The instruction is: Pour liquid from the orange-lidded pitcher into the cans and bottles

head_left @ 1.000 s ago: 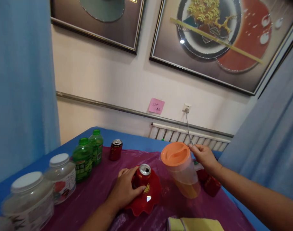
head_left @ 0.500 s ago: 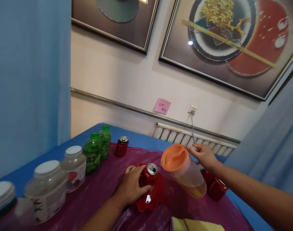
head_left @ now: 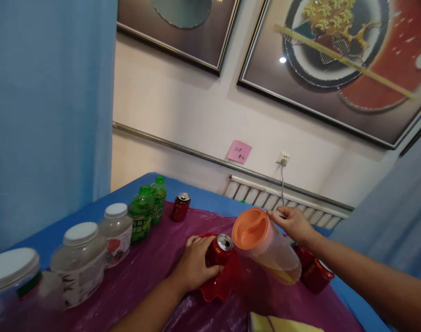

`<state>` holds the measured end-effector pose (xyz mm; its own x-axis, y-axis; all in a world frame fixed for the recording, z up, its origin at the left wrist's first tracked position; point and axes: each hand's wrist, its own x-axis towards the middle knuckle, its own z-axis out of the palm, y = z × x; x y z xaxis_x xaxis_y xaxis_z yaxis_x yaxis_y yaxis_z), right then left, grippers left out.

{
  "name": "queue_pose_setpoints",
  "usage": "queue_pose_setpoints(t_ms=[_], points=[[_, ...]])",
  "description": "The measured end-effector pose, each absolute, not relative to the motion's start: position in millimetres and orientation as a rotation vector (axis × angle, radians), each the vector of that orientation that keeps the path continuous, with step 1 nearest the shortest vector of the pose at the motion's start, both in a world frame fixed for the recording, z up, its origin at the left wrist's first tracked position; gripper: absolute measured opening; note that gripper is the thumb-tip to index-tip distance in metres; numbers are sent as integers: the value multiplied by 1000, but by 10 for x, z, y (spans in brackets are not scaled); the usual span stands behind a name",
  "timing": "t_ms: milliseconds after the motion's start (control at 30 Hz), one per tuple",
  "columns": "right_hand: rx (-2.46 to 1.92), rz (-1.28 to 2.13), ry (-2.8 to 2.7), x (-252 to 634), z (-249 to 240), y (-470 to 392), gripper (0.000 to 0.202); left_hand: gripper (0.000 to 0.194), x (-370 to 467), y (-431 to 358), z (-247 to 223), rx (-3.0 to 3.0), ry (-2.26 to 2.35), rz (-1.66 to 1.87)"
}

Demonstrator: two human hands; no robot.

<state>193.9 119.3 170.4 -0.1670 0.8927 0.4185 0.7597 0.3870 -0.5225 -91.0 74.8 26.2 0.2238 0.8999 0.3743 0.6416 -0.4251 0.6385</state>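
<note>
My left hand [head_left: 196, 263] is wrapped round the side of an opened red drink can [head_left: 218, 252], which stands over a red scallop-edged dish [head_left: 227, 281]. My right hand [head_left: 295, 224] grips a clear plastic pitcher [head_left: 277, 256] from its far right side, the handle mostly hidden by the fingers. The pitcher leans left, its orange lid [head_left: 250, 229] close to the can's top, with a little yellowish liquid low in its body. No stream of liquid shows between them.
White-lidded jars [head_left: 80, 267] and green bottles [head_left: 141, 216] line the left side. Another red can [head_left: 180, 207] stands behind, and more red cans [head_left: 317, 276] sit right of the pitcher. A yellow cloth-like item [head_left: 282, 323] lies in front on the purple plastic sheet [head_left: 141, 272].
The pitcher's lid end has come slightly nearer the can, and the pitcher leans a little more. My left hand keeps its hold on the can. The whole view has shifted a bit.
</note>
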Motion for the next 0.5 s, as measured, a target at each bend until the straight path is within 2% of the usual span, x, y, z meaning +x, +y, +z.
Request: queue_pose_setpoints(t_ms=[500], points=[[-1462,191,-2042,1940,1707,1200,54,76,-906,762,235,2136,1428,1005]])
